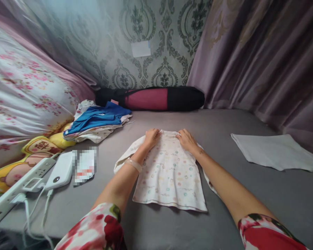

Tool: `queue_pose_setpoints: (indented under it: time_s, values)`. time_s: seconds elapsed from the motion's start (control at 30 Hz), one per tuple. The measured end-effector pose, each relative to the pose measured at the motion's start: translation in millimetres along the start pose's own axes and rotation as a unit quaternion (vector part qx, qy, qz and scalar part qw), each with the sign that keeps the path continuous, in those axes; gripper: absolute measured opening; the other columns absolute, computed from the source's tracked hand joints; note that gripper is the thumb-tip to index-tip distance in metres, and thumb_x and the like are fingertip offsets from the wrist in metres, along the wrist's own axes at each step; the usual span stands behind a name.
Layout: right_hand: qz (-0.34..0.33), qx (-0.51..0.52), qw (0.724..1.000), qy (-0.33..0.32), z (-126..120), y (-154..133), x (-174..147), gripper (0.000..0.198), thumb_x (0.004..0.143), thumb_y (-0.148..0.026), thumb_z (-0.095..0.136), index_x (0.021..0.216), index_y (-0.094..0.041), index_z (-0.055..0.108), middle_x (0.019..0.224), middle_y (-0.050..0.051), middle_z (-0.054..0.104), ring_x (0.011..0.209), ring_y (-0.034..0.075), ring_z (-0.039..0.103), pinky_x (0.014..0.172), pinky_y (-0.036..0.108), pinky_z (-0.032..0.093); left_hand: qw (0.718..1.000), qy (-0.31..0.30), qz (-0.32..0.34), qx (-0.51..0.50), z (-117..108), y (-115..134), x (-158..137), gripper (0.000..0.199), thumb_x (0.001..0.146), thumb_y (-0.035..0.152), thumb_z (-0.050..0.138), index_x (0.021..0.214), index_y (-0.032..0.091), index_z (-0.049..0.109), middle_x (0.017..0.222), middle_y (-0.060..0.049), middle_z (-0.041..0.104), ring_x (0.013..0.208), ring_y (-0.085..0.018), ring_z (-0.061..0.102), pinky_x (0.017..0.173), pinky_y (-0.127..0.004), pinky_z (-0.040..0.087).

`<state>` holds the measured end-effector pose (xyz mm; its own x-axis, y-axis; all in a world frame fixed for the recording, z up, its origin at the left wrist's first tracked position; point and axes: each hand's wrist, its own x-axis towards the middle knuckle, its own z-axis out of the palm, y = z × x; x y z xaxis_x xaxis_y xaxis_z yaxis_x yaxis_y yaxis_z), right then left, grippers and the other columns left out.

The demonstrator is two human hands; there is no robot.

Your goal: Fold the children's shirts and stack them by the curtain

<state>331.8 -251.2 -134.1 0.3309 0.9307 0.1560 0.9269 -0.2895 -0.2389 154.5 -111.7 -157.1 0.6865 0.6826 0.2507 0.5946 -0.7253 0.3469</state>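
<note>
Head view: both hands are gripping the shirt [170,170] by its collar end.
The left hand [152,138] is pinching one shoulder and the right hand [187,139] the other, neither sitting clearly nearer. The shirt is lying spread on the grey sheet [159,231], its body extending from the fingertips back toward the wearer, long axis running collar to hem, hem lying nearest.

Left forearm [119,181] and right forearm [228,185] extended forward, converging. Left hand [152,138] and right hand [187,139] level, apart, backs up, fingers bent, pinching. Dark mark on right wrist [200,152].
</note>
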Motion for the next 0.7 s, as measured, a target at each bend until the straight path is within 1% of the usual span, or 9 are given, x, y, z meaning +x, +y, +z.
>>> queue_pose_setpoints:
  time_s: [0.17, 0.4, 0.6, 0.7]
  values:
    - [-0.022, -0.024, 0.999, 0.006, 2, 2, 16, 0.026, 0.099, -0.032, 0.040, 0.112, -0.019, 0.058, 0.115, 0.012, 0.058, 0.106, 0.024, 0.055, 0.086, 0.031, 0.039, 0.999, 0.015, 0.007, 0.041, 4, 0, 10, 0.030, 0.099, 0.032, 0.034, 0.103, 0.018, 0.061, 0.105, -0.011, 0.063, 0.102, -0.025, 0.054, 0.082, -0.035, 0.035]
    - [-0.048, -0.052, 0.997, 0.007, 10, 13, 41, 0.025, 0.099, -0.031, 0.040, 0.111, -0.020, 0.058, 0.113, 0.011, 0.059, 0.104, 0.023, 0.056, 0.088, 0.030, 0.039, 0.997, -0.010, 0.009, 0.076, 8, -2, 30, 0.031, 0.100, 0.032, 0.031, 0.108, 0.018, 0.058, 0.109, -0.013, 0.061, 0.103, -0.027, 0.054, 0.084, -0.037, 0.034]
    - [-0.039, -0.054, 0.998, 0.004, 13, 17, 57, 0.024, 0.098, -0.031, 0.041, 0.109, -0.020, 0.060, 0.114, 0.011, 0.060, 0.107, 0.023, 0.056, 0.090, 0.031, 0.040, 0.996, -0.013, 0.026, 0.087, 11, -7, 48, 0.031, 0.100, 0.030, 0.030, 0.107, 0.017, 0.058, 0.111, -0.015, 0.059, 0.104, -0.028, 0.052, 0.086, -0.039, 0.033]
    - [-0.028, -0.029, 0.999, 0.003, 18, 19, 62, 0.025, 0.098, -0.031, 0.042, 0.110, -0.019, 0.060, 0.115, 0.012, 0.061, 0.109, 0.022, 0.056, 0.091, 0.030, 0.040, 0.994, -0.030, 0.022, 0.103, 16, -8, 52, 0.031, 0.100, 0.030, 0.030, 0.106, 0.017, 0.057, 0.109, -0.015, 0.060, 0.103, -0.027, 0.053, 0.086, -0.039, 0.033]
